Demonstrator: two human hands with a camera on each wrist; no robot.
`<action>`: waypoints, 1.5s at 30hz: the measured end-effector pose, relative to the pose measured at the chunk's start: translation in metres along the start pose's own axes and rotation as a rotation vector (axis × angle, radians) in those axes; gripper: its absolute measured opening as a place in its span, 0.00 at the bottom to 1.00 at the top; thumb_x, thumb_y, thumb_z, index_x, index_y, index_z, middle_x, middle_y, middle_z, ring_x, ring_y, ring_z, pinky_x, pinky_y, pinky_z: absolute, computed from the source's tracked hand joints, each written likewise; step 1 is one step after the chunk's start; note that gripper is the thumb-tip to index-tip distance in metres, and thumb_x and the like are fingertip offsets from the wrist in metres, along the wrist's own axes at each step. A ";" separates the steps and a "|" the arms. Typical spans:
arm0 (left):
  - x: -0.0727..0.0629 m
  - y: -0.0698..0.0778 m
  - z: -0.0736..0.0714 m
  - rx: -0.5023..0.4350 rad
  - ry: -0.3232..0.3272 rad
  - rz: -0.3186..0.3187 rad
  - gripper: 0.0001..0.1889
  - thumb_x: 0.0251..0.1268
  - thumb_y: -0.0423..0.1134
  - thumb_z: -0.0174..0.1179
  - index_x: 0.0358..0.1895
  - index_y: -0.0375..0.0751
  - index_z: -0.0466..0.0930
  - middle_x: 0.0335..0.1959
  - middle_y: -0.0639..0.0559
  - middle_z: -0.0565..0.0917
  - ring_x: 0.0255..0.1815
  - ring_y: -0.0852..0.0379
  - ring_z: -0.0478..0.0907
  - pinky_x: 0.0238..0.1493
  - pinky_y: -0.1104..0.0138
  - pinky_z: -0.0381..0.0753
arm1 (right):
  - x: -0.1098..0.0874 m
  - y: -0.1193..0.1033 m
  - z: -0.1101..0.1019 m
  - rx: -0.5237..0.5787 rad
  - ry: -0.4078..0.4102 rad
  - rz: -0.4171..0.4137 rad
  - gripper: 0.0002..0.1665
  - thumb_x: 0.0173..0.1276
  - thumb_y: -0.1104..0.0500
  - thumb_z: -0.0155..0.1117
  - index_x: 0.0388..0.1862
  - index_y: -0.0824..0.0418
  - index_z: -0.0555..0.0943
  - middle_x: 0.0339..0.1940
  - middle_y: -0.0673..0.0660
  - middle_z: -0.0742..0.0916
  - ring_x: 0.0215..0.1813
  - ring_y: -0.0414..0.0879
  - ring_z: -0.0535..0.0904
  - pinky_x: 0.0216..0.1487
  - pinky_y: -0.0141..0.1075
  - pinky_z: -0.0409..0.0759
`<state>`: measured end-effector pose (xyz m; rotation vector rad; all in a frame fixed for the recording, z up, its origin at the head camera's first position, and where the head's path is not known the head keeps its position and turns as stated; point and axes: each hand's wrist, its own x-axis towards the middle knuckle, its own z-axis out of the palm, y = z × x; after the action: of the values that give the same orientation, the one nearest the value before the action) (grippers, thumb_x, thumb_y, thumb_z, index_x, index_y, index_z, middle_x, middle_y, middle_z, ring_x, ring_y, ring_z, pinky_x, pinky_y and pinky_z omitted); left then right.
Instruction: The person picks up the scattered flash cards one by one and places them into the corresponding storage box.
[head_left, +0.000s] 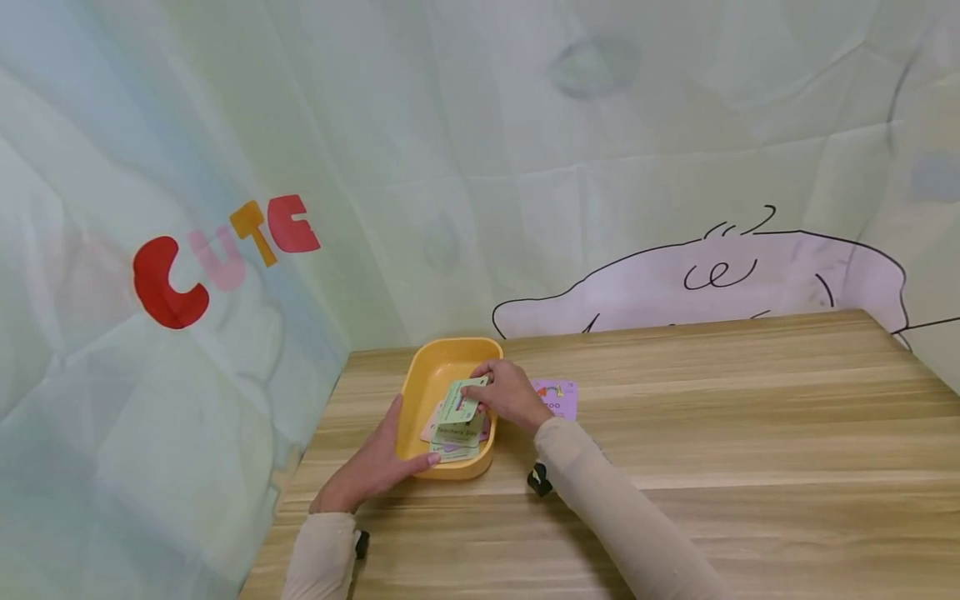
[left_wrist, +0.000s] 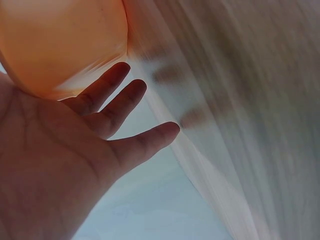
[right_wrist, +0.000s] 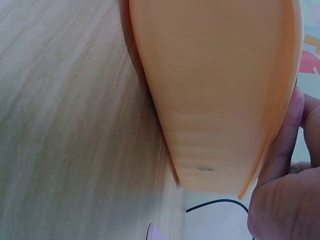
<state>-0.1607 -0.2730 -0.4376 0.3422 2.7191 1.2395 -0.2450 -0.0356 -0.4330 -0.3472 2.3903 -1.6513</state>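
A yellow plastic tray [head_left: 442, 357] with rounded corners and raised walls stands at the table's left end. Inside, toward its near end, lie several overlapping cards, one a green card [head_left: 457, 433] reading "Teachers Day". My right hand [head_left: 513, 396] pinches a light green card [head_left: 460, 402] above them, between thumb and fingers. In the right wrist view, that hand's fingers [right_wrist: 285, 142] are at the tray's rim. Against the tray's left wall and near corner rests my left hand [head_left: 381, 457], its thumb at the near rim. The left wrist view shows its fingers [left_wrist: 145, 142] straight and spread beside the tray.
A purple card [head_left: 558, 398] reading "ZOO" lies on the wooden table [head_left: 712, 433], partly behind my right hand. A printed curtain [head_left: 450, 167] hangs at the back and left, close to the table edges. A dark cable [right_wrist: 220, 201] shows in the right wrist view.
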 end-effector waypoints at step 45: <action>-0.001 -0.001 0.001 0.002 0.006 -0.035 0.58 0.56 0.54 0.74 0.82 0.49 0.41 0.75 0.44 0.64 0.66 0.47 0.68 0.71 0.45 0.63 | -0.001 0.001 -0.003 0.105 -0.058 0.032 0.22 0.69 0.50 0.71 0.55 0.61 0.78 0.28 0.56 0.86 0.34 0.56 0.88 0.39 0.40 0.82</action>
<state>-0.1599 -0.2729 -0.4394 0.2899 2.7195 1.2313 -0.2454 -0.0330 -0.4328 -0.3318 2.2455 -1.7203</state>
